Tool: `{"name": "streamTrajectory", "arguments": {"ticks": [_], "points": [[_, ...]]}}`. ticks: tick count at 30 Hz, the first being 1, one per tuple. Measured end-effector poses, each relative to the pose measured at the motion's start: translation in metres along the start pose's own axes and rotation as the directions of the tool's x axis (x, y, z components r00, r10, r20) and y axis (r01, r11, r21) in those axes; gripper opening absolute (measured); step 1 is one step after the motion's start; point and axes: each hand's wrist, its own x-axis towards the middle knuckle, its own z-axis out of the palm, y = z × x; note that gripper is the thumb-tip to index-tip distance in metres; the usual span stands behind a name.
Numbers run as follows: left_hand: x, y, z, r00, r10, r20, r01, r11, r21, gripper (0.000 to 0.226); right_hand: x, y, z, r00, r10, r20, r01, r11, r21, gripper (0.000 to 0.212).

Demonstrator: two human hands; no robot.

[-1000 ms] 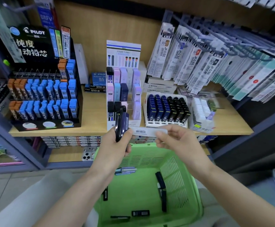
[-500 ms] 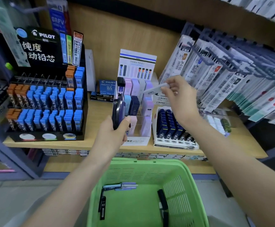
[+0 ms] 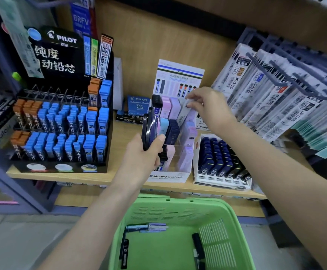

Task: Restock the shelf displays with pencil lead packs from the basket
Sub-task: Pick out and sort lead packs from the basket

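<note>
**Wooden shelf point(image 3: 119, 152): pale lead pack point(image 3: 184, 112) at the MONO graph display point(image 3: 166, 177)**

Right hand point(image 3: 207, 108) was up at the display's back right corner. Thumb and fingertips pinched the pale lead pack by its top end, and it sat tilted among the lilac ones there. Left hand point(image 3: 145, 154) was lower and nearer, fingers wrapped round a stack of dark lead packs point(image 3: 149, 129) held upright just in front of the display's left columns. The two hands were apart.

Below the shelf edge sat the green basket point(image 3: 170, 203), with pale blue and lilac packs point(image 3: 149, 228) lying by its far wall and black packs point(image 3: 197, 244) loose on its floor.

To the left stood the Pilot display point(image 3: 61, 133) of blue and orange tubes. To the right were a tray of navy and black packs point(image 3: 217, 160) and hanging JF-0.5 refills point(image 3: 256, 88).
</note>
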Motion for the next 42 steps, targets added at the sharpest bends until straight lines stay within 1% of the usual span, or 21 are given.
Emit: {"name": "streamTrajectory", "arguments": {"ticks": [3, 5, 7, 10, 14, 17, 19, 20, 21, 22, 24, 25, 26, 27, 31, 33, 35, 38, 42], "points": [[0.001, 0.000, -0.001, 1.000, -0.010, 0.004, 0.010, 1.000, -0.013, 0.013, 0.008, 0.000, -0.004, 0.996, 0.035, 0.079, -0.035, 0.999, -0.010, 0.019], [0.002, 0.001, -0.002, 1.000, -0.014, 0.002, 0.014, 1.000, -0.016, 0.014, 0.010, 0.002, -0.004, 0.991, 0.020, 0.134, -0.015, 0.999, -0.041, 0.017], [0.004, 0.001, -0.002, 1.000, -0.018, -0.002, 0.018, 1.000, -0.018, 0.015, 0.010, 0.005, -0.002, 0.989, -0.003, 0.145, 0.013, 0.998, -0.069, 0.015], [0.005, 0.002, 0.000, 1.000, -0.017, 0.005, 0.017, 1.000, -0.008, 0.015, 0.007, 0.007, 0.002, 0.994, -0.051, 0.098, 0.060, 0.994, -0.088, 0.015], [0.005, 0.002, 0.004, 1.000, -0.010, 0.030, 0.011, 1.000, -0.024, 0.020, 0.002, 0.008, 0.011, 0.998, -0.062, 0.005, 0.063, 0.994, -0.092, 0.019], [0.006, 0.004, 0.006, 0.995, -0.092, 0.042, 0.096, 0.989, -0.109, 0.024, -0.003, 0.006, 0.014, 0.997, -0.043, -0.059, 0.036, 0.994, -0.104, 0.018], [0.007, 0.005, 0.007, 0.988, -0.146, 0.056, 0.154, 0.969, -0.195, 0.024, -0.009, -0.003, 0.012, 0.989, -0.018, -0.148, 0.015, 1.000, -0.016, 0.015], [0.007, 0.005, 0.007, 0.986, -0.156, 0.060, 0.165, 0.962, -0.217, 0.025, -0.014, -0.010, 0.010, 0.983, 0.014, -0.183, -0.002, 0.998, 0.069, 0.014], [0.008, 0.005, 0.007, 0.986, -0.154, 0.063, 0.165, 0.959, -0.230, 0.025, -0.020, -0.017, 0.007, 0.982, 0.053, -0.182, -0.023, 0.986, 0.167, 0.014], [0.007, 0.004, 0.008, 0.987, -0.146, 0.068, 0.158, 0.958, -0.241, 0.026, -0.027, -0.025, 0.004, 0.987, 0.090, -0.130, -0.052, 0.962, 0.267, 0.016], [0.007, 0.004, 0.009, 0.988, -0.127, 0.090, 0.146, 0.955, -0.257, 0.028, -0.043, -0.040, -0.003, 0.989, 0.115, 0.095, -0.145, 0.888, 0.436, 0.021], [0.006, 0.004, 0.010, 0.988, -0.116, 0.104, 0.139, 0.956, -0.257, 0.028, -0.051, -0.045, -0.006, 0.973, 0.103, 0.204, -0.193, 0.852, 0.487, 0.022], [0.005, 0.005, 0.011, 0.988, -0.102, 0.116, 0.128, 0.960, -0.250, 0.027, -0.057, -0.049, -0.007, 0.958, 0.091, 0.273, -0.228, 0.821, 0.524, 0.020], [0.004, 0.005, 0.012, 0.988, -0.083, 0.128, 0.111, 0.965, -0.236, 0.026, -0.062, -0.051, -0.009, 0.947, 0.093, 0.308, -0.259, 0.789, 0.557, 0.018], [0.000, 0.002, 0.016, 0.987, -0.010, 0.160, 0.038, 0.985, -0.167, 0.024, -0.071, -0.053, -0.014, 0.911, 0.209, 0.356, -0.403, 0.635, 0.659, 0.017], [-0.001, 0.002, 0.017, 0.987, -0.015, 0.159, 0.043, 0.984, -0.174, 0.026, -0.074, -0.051, -0.018, 0.895, 0.242, 0.374, -0.442, 0.577, 0.686, 0.013], [0.000, 0.002, 0.016, 0.989, -0.041, 0.142, 0.071, 0.975, -0.213, 0.028, -0.078, -0.047, -0.022, 0.892, 0.254, 0.375, -0.452, 0.536, 0.713, 0.010], [0.002, 0.001, 0.014, 0.989, -0.086, 0.121, 0.113, 0.963, -0.244, 0.026, -0.086, -0.043, -0.027, 0.900, 0.264, 0.346, -0.435, 0.506, 0.745, 0.015], [0.000, 0.000, 0.015, 0.992, -0.066, 0.107, 0.088, 0.973, -0.215, 0.022, -0.100, -0.041, -0.032, 0.910, 0.278, 0.308, -0.412, 0.524, 0.745, 0.018]]}}
